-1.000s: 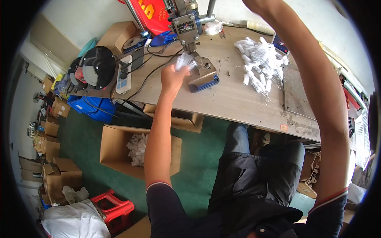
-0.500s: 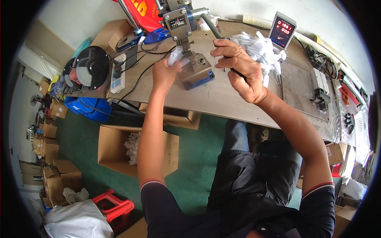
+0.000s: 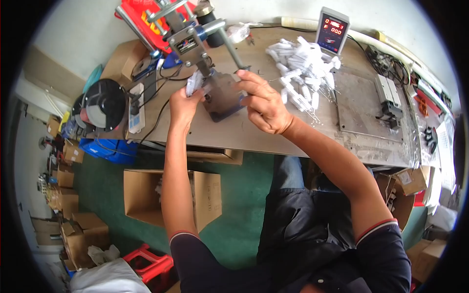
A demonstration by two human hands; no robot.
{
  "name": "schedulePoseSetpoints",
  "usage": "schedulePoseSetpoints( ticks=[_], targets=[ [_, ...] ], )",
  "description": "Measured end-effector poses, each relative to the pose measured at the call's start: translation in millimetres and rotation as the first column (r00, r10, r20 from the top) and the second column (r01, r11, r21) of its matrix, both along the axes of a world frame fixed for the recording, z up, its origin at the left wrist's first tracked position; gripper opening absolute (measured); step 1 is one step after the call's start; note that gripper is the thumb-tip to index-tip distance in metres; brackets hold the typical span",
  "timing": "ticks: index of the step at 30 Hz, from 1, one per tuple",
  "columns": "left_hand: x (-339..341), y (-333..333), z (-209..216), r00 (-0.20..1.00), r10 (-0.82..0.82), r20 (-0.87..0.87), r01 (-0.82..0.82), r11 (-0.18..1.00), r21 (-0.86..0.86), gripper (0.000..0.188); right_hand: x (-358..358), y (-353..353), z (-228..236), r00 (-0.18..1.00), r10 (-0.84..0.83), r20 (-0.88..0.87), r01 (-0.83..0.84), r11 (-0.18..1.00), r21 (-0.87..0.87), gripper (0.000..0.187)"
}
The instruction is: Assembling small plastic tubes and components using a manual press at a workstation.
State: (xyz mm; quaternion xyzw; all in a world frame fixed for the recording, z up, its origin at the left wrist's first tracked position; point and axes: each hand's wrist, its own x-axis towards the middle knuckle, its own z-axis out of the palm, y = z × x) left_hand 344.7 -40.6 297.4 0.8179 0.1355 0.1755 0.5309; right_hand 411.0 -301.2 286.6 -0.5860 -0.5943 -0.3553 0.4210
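A lever press (image 3: 187,46) with a grey head and a dark base (image 3: 224,97) stands on the bench. My right hand (image 3: 266,105) is closed around the lower end of its lever (image 3: 231,49), the fingers curled. Left of the base, my left hand (image 3: 183,108) pinches a whitish, ribbed plastic piece (image 3: 194,83) close to the press's ram. Fingers and the press head hide part of that piece. To the right of the lever lies a heap of white plastic tube-like parts (image 3: 298,66) with thin wire-like ends.
Behind the heap stands a counter with a red display (image 3: 333,31). A metal plate (image 3: 359,107) bears a small fixture (image 3: 388,97). Cables, a black round-fronted device (image 3: 105,105) and a power strip (image 3: 137,110) sit left. Below is an open cardboard box (image 3: 207,198).
The view has shifted, so the press stands farther left in it. My right hand has come lower with the lever. My left hand stays beside the ram with the whitish piece.
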Motion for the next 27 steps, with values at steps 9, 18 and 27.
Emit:
schedulePoseSetpoints(
  ticks=[9,18,27],
  targets=[
    [0,1,-4,1.0,0.025,0.007,-0.025,1.0,-0.019,0.013,-31,-24,27,0.993,-0.01,-0.121,-0.01,0.987,-0.163,0.016],
    [-85,25,-57,0.917,0.346,0.198,-0.319,0.935,-0.155,0.021,-28,-120,59,0.817,-0.361,-0.45,0.368,0.927,-0.075,0.031],
    [-347,171,-235,0.588,0.808,-0.031,-0.808,0.589,0.02,0.026,-6,-140,-22,0.638,-0.664,-0.389,0.482,0.739,-0.472,0.011]
  ],
)
